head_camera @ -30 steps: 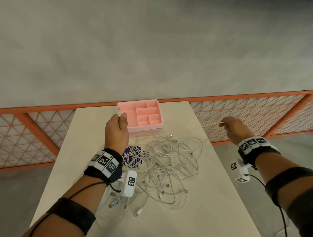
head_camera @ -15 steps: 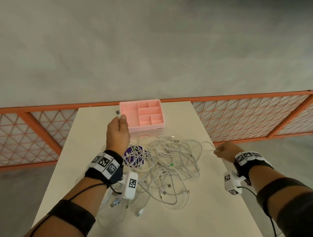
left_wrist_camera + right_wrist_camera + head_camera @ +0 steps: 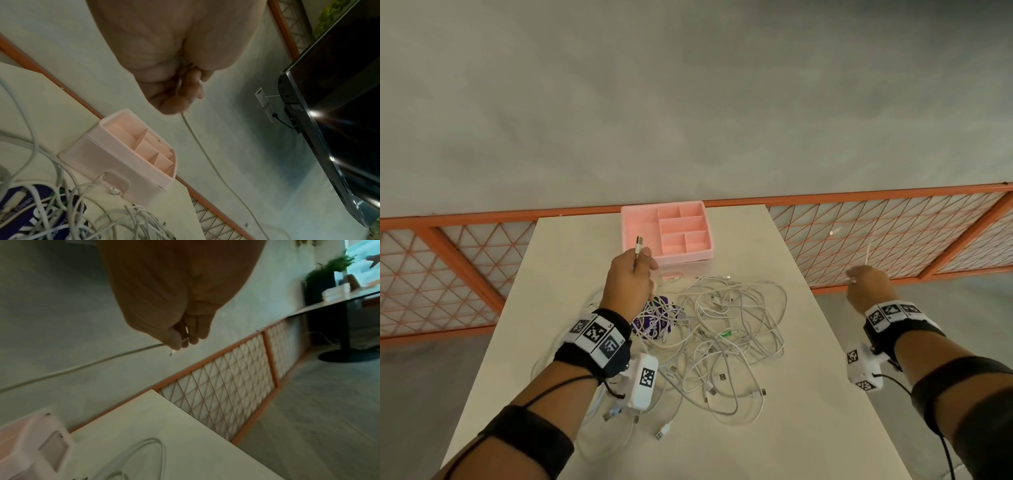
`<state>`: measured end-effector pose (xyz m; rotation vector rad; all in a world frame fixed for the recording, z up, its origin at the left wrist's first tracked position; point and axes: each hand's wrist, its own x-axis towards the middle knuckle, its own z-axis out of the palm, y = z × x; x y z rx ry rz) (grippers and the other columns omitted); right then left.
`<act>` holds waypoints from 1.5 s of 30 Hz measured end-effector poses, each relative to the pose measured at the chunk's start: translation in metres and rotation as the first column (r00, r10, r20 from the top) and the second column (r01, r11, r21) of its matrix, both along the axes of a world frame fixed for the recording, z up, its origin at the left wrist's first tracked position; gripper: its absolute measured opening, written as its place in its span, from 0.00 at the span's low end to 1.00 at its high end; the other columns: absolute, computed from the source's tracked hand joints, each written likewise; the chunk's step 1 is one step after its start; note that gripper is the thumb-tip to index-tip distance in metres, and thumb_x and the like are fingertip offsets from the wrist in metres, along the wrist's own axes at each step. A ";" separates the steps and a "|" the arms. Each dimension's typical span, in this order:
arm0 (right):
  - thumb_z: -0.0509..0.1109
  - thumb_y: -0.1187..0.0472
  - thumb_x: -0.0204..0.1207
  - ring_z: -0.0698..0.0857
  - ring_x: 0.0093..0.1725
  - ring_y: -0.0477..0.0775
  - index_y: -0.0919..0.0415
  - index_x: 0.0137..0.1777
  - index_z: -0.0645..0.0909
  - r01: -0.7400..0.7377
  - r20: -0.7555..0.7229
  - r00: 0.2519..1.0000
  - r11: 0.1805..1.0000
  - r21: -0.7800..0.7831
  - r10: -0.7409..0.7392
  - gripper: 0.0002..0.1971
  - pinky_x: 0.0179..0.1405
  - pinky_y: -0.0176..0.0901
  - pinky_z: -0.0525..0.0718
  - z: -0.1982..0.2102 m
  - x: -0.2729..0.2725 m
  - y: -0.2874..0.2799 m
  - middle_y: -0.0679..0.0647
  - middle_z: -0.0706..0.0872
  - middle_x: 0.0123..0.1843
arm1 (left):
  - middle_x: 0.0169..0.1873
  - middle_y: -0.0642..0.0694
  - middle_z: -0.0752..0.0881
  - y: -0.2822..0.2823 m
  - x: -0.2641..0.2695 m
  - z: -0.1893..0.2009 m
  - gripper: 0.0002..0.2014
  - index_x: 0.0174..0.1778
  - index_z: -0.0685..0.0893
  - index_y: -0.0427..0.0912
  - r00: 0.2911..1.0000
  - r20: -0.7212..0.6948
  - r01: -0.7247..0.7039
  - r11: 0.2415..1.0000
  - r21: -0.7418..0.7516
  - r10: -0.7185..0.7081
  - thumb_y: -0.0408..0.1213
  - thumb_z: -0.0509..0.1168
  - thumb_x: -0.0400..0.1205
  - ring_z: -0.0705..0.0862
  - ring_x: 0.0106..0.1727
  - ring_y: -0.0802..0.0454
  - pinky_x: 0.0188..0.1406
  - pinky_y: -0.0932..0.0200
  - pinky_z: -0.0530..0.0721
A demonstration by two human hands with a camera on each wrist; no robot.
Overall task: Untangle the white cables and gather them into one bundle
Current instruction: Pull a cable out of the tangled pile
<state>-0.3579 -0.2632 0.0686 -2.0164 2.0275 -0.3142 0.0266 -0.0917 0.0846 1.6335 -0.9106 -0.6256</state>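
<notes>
A loose tangle of white cables (image 3: 726, 339) lies in the middle of the table (image 3: 571, 274). My left hand (image 3: 642, 255) is held above the pile's far left side and grips one white cable, whose plug end (image 3: 638, 244) sticks up from the fist. In the left wrist view that cable (image 3: 205, 154) runs down and away from the left hand (image 3: 180, 95). My right hand (image 3: 854, 275) hovers off the table's right edge and pinches a white cable near its tip (image 3: 172, 352). The strand (image 3: 82, 368) runs taut to the left from the right hand (image 3: 180, 339).
A pink compartment organiser (image 3: 666, 233) stands at the table's far edge, just beyond my left hand. A purple packet (image 3: 654, 323) lies under the cables at the left. An orange lattice railing (image 3: 893, 240) runs behind and to the right. A dark screen (image 3: 339, 97) hangs on the wall.
My right hand dipped toward the pile's right side, then drew back out to the right and upward with a cable. My left hand kept its grip and barely moved.
</notes>
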 end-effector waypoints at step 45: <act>0.59 0.66 0.80 0.85 0.52 0.61 0.56 0.57 0.77 -0.511 0.020 0.837 0.770 0.383 0.546 0.09 0.47 0.47 0.82 -0.098 0.176 0.088 0.56 0.80 0.60 | 0.27 0.42 0.86 0.042 -0.019 -0.025 0.17 0.40 0.84 0.31 0.957 -0.069 0.292 0.930 0.225 -0.283 0.40 0.62 0.89 0.89 0.31 0.42 0.31 0.49 0.89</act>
